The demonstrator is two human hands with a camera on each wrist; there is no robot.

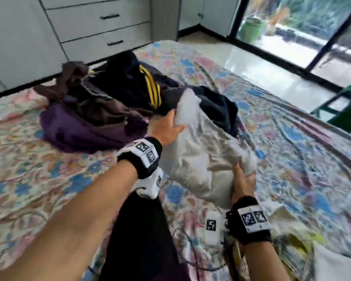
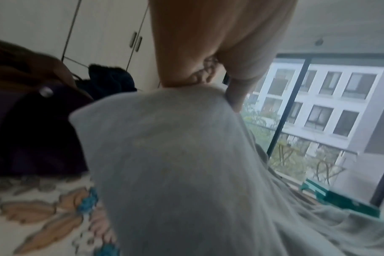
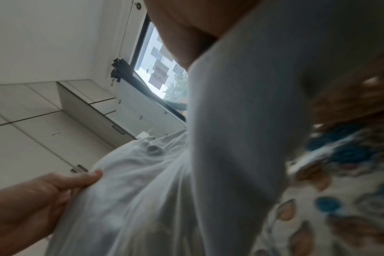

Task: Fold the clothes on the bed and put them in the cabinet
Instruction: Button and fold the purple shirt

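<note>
A pale grey-white garment (image 1: 201,151) is lifted off the flowered bed (image 1: 49,179) between both hands. My left hand (image 1: 168,128) grips its far upper edge, thumb on top; the left wrist view shows the cloth (image 2: 175,164) pinched under my fingers (image 2: 237,97). My right hand (image 1: 242,183) grips the near right corner, and the right wrist view shows the cloth (image 3: 241,121) draped over that hand, with the left hand (image 3: 55,187) holding the other side. Behind lies a pile of dark clothes (image 1: 101,110): purple, brown, and navy with yellow stripes.
White cabinet drawers (image 1: 101,31) with black handles stand beyond the bed's far edge. A glass door (image 1: 302,27) is at the right, with a green stool (image 1: 346,110) by it. A small white tagged device (image 1: 212,228) and cables lie on the bed near me.
</note>
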